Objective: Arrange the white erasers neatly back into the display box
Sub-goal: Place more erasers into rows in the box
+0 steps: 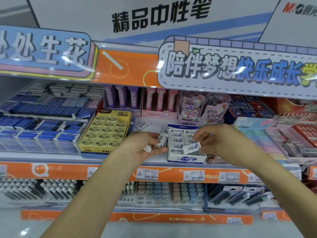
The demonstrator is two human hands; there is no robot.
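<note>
I see the display box [186, 158] at the shelf's [159, 157] front edge, partly filled with white erasers [177, 140]. My right hand [216, 140] pinches one eraser [191, 148] over the box. My left hand [144, 146], half curled, cradles two more erasers [161, 140] just left of it; a loose eraser [143, 125] lies behind.
</note>
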